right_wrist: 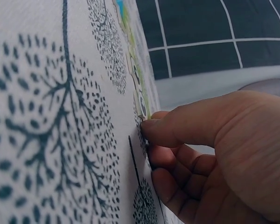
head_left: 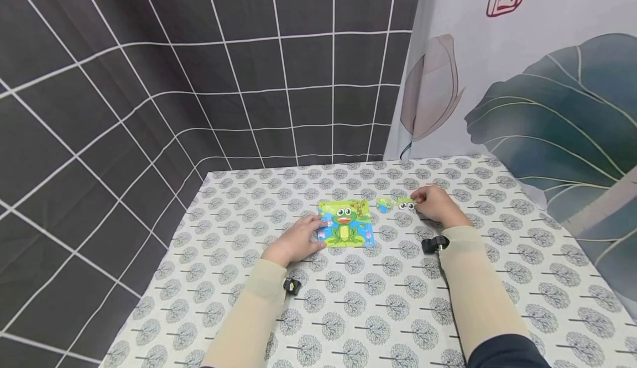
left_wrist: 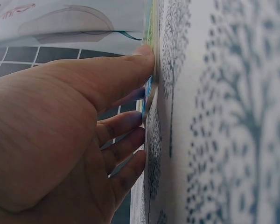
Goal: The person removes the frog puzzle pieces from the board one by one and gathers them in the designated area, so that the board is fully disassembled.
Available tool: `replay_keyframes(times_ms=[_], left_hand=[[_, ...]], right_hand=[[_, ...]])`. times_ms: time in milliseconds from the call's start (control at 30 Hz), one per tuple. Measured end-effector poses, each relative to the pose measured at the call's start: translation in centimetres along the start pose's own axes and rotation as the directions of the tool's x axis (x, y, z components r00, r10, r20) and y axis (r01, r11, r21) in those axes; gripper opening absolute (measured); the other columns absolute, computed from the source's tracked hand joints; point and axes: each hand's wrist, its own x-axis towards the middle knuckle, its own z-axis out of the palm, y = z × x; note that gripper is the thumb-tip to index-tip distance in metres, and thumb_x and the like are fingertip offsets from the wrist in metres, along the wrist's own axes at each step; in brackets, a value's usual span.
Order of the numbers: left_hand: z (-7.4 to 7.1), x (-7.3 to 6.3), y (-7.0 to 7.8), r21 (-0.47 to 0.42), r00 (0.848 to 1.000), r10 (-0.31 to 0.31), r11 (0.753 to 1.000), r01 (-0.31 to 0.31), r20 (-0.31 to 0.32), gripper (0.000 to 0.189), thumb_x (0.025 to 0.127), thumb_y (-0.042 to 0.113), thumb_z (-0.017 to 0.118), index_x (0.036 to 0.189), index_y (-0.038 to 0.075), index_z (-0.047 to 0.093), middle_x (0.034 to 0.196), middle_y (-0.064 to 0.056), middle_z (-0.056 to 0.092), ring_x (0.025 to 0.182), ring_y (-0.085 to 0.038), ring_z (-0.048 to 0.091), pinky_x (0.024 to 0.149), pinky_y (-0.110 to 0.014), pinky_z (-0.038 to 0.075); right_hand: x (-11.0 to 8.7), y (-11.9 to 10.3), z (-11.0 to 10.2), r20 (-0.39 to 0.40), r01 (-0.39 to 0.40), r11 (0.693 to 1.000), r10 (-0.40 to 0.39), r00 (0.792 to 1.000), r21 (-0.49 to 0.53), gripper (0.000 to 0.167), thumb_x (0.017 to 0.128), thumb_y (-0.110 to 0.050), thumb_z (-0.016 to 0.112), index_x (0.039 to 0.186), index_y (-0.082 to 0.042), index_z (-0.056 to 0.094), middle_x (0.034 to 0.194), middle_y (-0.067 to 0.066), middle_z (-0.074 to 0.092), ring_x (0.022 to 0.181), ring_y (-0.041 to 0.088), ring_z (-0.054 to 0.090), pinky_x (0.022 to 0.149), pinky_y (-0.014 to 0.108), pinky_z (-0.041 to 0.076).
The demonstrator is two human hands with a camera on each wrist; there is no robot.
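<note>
A square frog picture board (head_left: pixel 344 225) lies on the table, a green frog with a red mouth on a blue and green ground. My left hand (head_left: pixel 297 240) rests at its left side, fingertips on the picture and thumb at the near left corner. In the left wrist view the fingers (left_wrist: pixel 123 123) are spread and fairly straight. Right of the board my right hand (head_left: pixel 438 206) pinches the right end of a puzzle piece with the frog's eyes (head_left: pixel 406 205) between thumb and forefinger. Beside that piece lies another green and blue puzzle piece (head_left: pixel 384 206).
A white cloth with grey tree prints (head_left: pixel 358 301) covers the table. Behind and to the left hangs a dark curtain with white grid lines (head_left: pixel 259 64). A pale curtain with large leaves (head_left: pixel 562 108) hangs along the right side.
</note>
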Motion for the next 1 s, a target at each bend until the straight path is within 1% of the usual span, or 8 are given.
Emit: replay_keyframes(times_ms=[200, 333, 500, 600, 733, 800, 933, 1000], left_hand=[[0.1, 0.0, -0.3, -0.028, 1.000, 0.004, 1.000, -0.005, -0.021, 0.069, 0.097, 0.037, 0.074, 0.158, 0.021, 0.047, 0.169, -0.004, 0.032, 0.153, -0.032, 0.032, 0.123, -0.057, 0.031], [0.2, 0.1, -0.7, -0.049, 0.999, 0.013, 0.999, -0.016, -0.045, 0.068, 0.096, 0.038, 0.076, 0.157, 0.021, 0.049, 0.168, -0.003, 0.034, 0.151, -0.031, 0.035, 0.122, -0.055, 0.033], [0.5, 0.3, -1.2, -0.076, 0.998, 0.010, 0.997, -0.014, -0.060, 0.067, 0.095, 0.039, 0.076, 0.155, 0.023, 0.052, 0.167, -0.001, 0.035, 0.151, -0.030, 0.036, 0.122, -0.055, 0.033], [0.6, 0.2, -1.2, -0.100, 0.998, 0.001, 0.995, -0.008, -0.069, 0.065, 0.095, 0.039, 0.076, 0.154, 0.023, 0.053, 0.167, 0.000, 0.036, 0.151, -0.029, 0.036, 0.122, -0.056, 0.033], [0.4, 0.1, -0.9, -0.113, 0.997, -0.002, 0.994, -0.007, -0.078, 0.064, 0.096, 0.037, 0.075, 0.153, 0.021, 0.053, 0.166, -0.002, 0.037, 0.150, -0.028, 0.037, 0.122, -0.055, 0.033], [0.2, 0.1, -0.4, -0.108, 0.997, 0.001, 0.994, -0.010, -0.083, 0.063, 0.097, 0.037, 0.075, 0.153, 0.019, 0.053, 0.165, -0.003, 0.039, 0.150, -0.027, 0.038, 0.123, -0.053, 0.032], [-0.2, 0.3, 0.9, -0.116, 0.995, 0.030, 0.992, -0.042, -0.098, 0.060, 0.097, 0.033, 0.075, 0.151, 0.015, 0.055, 0.163, -0.006, 0.042, 0.149, -0.029, 0.039, 0.122, -0.053, 0.034], [-0.2, 0.5, 1.6, -0.121, 0.993, 0.056, 0.990, -0.068, -0.099, 0.058, 0.098, 0.031, 0.075, 0.151, 0.018, 0.057, 0.161, -0.007, 0.045, 0.148, -0.031, 0.040, 0.120, -0.055, 0.037]], right_hand=[[0.2, 0.1, -0.2, 0.018, -0.016, 1.000, 0.016, 1.000, 0.020, 0.033, 0.088, 0.000, 0.064, 0.120, 0.002, 0.070, 0.099, 0.011, 0.065, 0.091, 0.028, 0.059, 0.086, 0.044, 0.051], [0.2, -0.2, -0.4, 0.029, -0.010, 0.999, 0.009, 1.000, 0.053, 0.035, 0.091, -0.002, 0.061, 0.126, 0.002, 0.067, 0.100, 0.012, 0.063, 0.087, 0.027, 0.059, 0.079, 0.040, 0.053], [0.0, -0.9, -0.4, 0.023, 0.007, 0.997, -0.009, 1.000, 0.071, 0.036, 0.095, -0.005, 0.058, 0.130, 0.002, 0.065, 0.101, 0.012, 0.063, 0.071, 0.020, 0.060, 0.067, 0.035, 0.055], [0.0, -1.4, -0.2, 0.012, 0.037, 0.997, -0.038, 0.999, 0.070, 0.034, 0.096, -0.004, 0.056, 0.128, 0.002, 0.066, 0.101, 0.011, 0.063, 0.072, 0.020, 0.059, 0.065, 0.033, 0.054], [0.1, -1.7, 0.3, -0.011, 0.071, 0.996, -0.070, 0.997, 0.058, 0.031, 0.094, -0.003, 0.057, 0.122, 0.001, 0.070, 0.099, 0.011, 0.065, 0.083, 0.023, 0.060, 0.069, 0.033, 0.054], [0.2, -1.9, 0.5, -0.018, 0.073, 0.996, -0.072, 0.997, 0.053, 0.029, 0.094, -0.004, 0.059, 0.120, 0.000, 0.071, 0.099, 0.010, 0.066, 0.084, 0.024, 0.060, 0.067, 0.032, 0.054], [0.3, -2.5, 0.7, 0.003, 0.088, 0.995, -0.088, 0.996, 0.053, 0.029, 0.096, -0.007, 0.061, 0.123, 0.000, 0.070, 0.102, 0.010, 0.066, 0.090, 0.025, 0.061, 0.070, 0.034, 0.055], [0.4, -3.0, 0.7, 0.015, 0.103, 0.993, -0.104, 0.994, 0.052, 0.029, 0.097, -0.008, 0.062, 0.124, 0.000, 0.070, 0.103, 0.010, 0.066, 0.094, 0.026, 0.061, 0.075, 0.037, 0.054]])
